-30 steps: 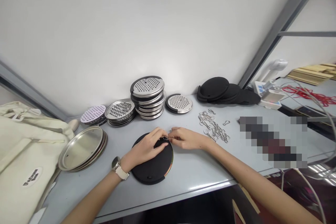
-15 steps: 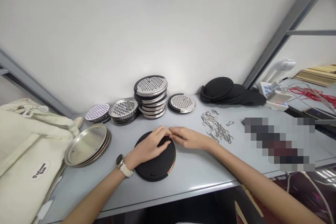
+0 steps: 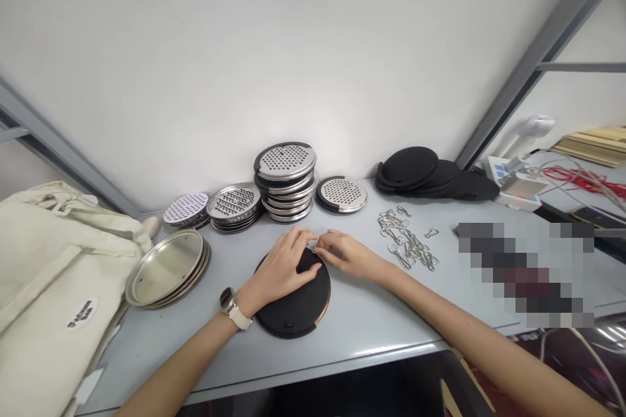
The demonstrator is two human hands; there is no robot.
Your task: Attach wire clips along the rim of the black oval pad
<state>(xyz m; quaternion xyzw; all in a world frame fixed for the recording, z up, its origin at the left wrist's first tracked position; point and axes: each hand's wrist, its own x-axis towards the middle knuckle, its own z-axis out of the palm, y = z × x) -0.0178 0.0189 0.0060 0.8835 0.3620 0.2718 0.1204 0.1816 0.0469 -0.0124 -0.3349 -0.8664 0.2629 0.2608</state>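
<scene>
A round black cover [image 3: 293, 300] lies flat on the table in front of me, with a shiny coloured metal rim showing along its right edge. My left hand [image 3: 286, 264] rests over its upper left part, fingers stretched out and thumb apart. At the far edge of the cover, the fingers of my right hand [image 3: 347, 254] are pinched together. Something small may be between them, but I cannot make it out. Small metal snap clips and rings [image 3: 408, 241] lie loose to the right of my right hand.
Behind my hands stand a stack of metal grater discs [image 3: 287, 163], a lower grater stack [image 3: 235, 202] and a single grater [image 3: 342, 194]. Metal lids [image 3: 166, 267] are piled at left beside a cream bag [image 3: 44, 287]. More black covers [image 3: 411, 168] lie at the back right.
The fingertips of both hands have drawn slightly apart at the cover's far edge. My left fingers have lifted and straightened a little; the right hand's pinch is tighter. The camera view shifted slightly.
</scene>
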